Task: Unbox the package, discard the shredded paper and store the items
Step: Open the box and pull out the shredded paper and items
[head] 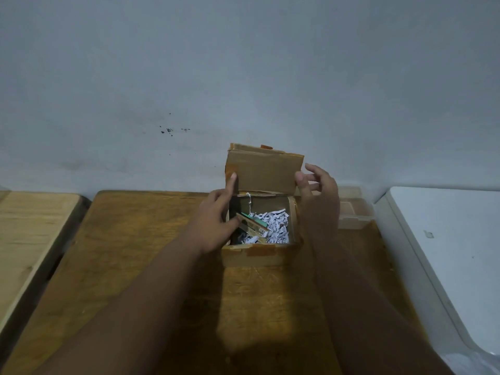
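Note:
A small cardboard box (259,255) stands on the wooden table, its lid flap (263,171) raised upright against the wall. Inside lie white shredded paper (276,228) and a flat brown-and-green item (253,226) leaning across it. My left hand (216,220) rests at the box's left rim, forefinger touching the flap's left edge, other fingers near the item. My right hand (316,190) is at the flap's right edge, thumb and fingers spread, thumb tip touching the cardboard.
The brown table (135,266) meets a grey wall. A lighter wooden surface (29,234) lies to the left. A clear plastic container (354,212) sits right of the box, behind my right hand. A white appliance top (446,239) fills the right side.

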